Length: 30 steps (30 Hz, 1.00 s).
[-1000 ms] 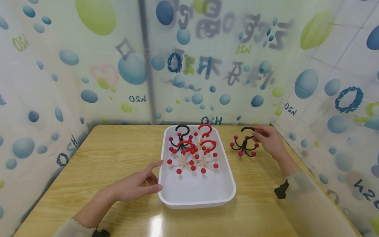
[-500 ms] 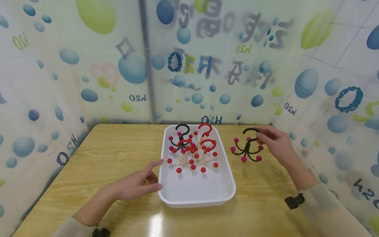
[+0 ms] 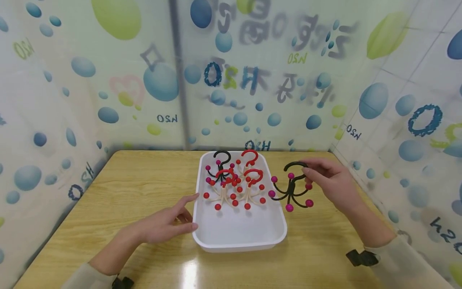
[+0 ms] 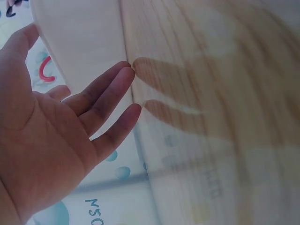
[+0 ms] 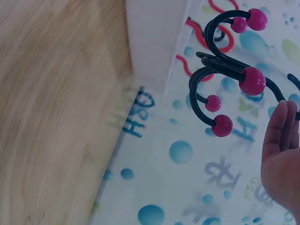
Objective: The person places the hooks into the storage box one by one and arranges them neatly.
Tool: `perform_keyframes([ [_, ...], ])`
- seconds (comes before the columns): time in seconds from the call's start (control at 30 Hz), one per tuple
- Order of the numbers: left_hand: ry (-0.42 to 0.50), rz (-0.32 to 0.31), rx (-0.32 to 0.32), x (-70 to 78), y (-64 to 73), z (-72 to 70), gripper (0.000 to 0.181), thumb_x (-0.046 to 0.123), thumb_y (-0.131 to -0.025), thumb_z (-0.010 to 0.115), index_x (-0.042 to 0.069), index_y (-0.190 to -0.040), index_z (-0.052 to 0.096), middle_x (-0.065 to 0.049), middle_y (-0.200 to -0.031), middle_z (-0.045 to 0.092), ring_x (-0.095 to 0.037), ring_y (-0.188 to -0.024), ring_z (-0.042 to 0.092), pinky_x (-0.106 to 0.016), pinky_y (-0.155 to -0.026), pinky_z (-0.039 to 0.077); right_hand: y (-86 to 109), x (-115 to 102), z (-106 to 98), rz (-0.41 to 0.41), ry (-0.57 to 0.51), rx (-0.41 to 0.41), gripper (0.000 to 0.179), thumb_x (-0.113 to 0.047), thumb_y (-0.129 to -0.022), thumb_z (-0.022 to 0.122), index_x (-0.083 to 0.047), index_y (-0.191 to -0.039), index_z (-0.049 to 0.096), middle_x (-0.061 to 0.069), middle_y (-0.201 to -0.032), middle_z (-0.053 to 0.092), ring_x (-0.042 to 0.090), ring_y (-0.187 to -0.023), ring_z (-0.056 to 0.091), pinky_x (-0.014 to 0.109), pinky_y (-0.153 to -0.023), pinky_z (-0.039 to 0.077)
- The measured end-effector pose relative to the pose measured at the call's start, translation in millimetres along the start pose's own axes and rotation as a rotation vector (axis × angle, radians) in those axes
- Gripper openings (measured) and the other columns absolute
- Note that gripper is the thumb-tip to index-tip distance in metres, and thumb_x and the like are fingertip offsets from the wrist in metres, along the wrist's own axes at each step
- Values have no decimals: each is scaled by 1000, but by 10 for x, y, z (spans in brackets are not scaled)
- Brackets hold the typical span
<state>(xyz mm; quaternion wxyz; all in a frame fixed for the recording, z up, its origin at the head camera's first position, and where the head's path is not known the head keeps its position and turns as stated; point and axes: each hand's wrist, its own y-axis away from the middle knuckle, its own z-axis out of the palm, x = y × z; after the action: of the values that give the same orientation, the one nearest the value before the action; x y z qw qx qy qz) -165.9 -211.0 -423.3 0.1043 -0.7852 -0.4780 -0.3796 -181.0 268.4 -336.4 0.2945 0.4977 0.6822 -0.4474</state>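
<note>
My right hand [image 3: 333,186] pinches the hook end of a black multi-arm hanging hook [image 3: 291,187], whose curved arms end in magenta balls. It hangs upright beside and slightly over the right rim of a white tray [image 3: 240,236]. In the right wrist view the same hanging hook [image 5: 220,68] shows its arms spread in the air. My left hand [image 3: 162,225] touches the tray's left rim with thumb and index fingertips, the other fingers loosely bent. Inside the tray's far half stand another black hanging hook [image 3: 221,169] and 3 cream ones [image 3: 223,194] with red hooks and balls.
The tray stands mid-table on a light wooden table [image 3: 155,176]. A patterned curtain [image 3: 144,120] with dots and lettering encloses the back and both sides. The near half of the tray shows its bare white floor.
My right hand has lifted the black hanging hook off the table at the right and brought it nearer and left, to the tray's right rim. My left hand has stayed put.
</note>
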Motion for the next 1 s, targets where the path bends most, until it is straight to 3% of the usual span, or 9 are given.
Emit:
perform_keyframes([
  [0.3,-2,2,-4,17,5,-10,88,54,-107,68,25,-175,20,1,-120,73,-17,-115,66,-53,-108,55,80,-193,314,-35,-11,-114,23,-18,-108,73,-10,-129,75,5,-99,74,26,-84,74,28,-73,63],
  [0.47,0,-5,-6,28,5,-14,88,54,-107,67,25,-175,20,0,-121,73,-17,-115,66,-54,-108,55,64,-213,503,-38,-51,-188,21,-15,-107,73,-9,-127,74,14,-106,77,27,-88,76,29,-79,65],
  [0.63,-1,6,-4,19,2,-14,88,54,-107,67,24,-175,20,1,-120,73,-16,-115,66,-52,-107,56,26,-195,692,-17,-79,-259,21,-16,-106,74,-10,-127,74,14,-109,78,29,-93,78,32,-88,66],
  [0.83,0,9,-7,14,-3,-11,88,53,-107,67,23,-175,20,2,-119,73,-15,-114,66,-49,-106,57,-18,-145,881,3,-105,-323,23,-15,-106,73,-12,-129,73,13,-110,78,40,-97,75,29,-85,65],
  [1.0,5,6,-10,13,-4,-9,88,52,-107,68,23,-175,20,1,-119,73,-15,-114,66,-49,-105,57,-38,-90,975,22,-90,-351,23,-16,-106,74,-13,-129,74,13,-116,78,31,-96,76,33,-87,66],
])
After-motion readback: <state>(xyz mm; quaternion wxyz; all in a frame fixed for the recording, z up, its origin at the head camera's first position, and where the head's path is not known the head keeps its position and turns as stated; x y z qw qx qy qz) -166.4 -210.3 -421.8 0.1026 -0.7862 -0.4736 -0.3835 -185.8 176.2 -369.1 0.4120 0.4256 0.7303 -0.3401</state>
